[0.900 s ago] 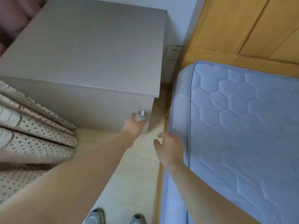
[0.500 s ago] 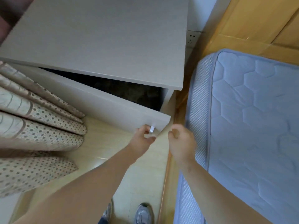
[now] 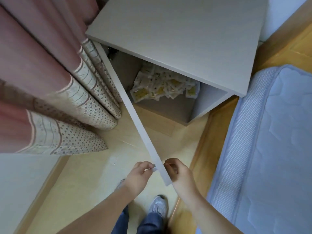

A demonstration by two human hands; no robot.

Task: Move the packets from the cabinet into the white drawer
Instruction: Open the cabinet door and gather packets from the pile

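The grey cabinet [image 3: 185, 39] stands with its door [image 3: 135, 114] swung wide open toward me. Inside, on the cabinet floor, lies a heap of several white and yellow packets [image 3: 162, 86], partly hidden under the top panel. My left hand [image 3: 138, 176] pinches the small metal knob [image 3: 154, 168] near the door's free end. My right hand [image 3: 179, 174] hovers on the inner side of the door with fingers curled, holding nothing. No white drawer is in view.
A pink and dotted curtain [image 3: 59, 98] hangs just left of the door. A blue mattress [image 3: 270, 149] on a wooden bed frame [image 3: 202, 149] runs along the right. My feet [image 3: 158, 206] stand on the narrow strip of pale floor between them.
The door went from closed to fully swung open, pulled by my left hand on the knob. The packets inside came into view. My right hand followed along the door's edge.
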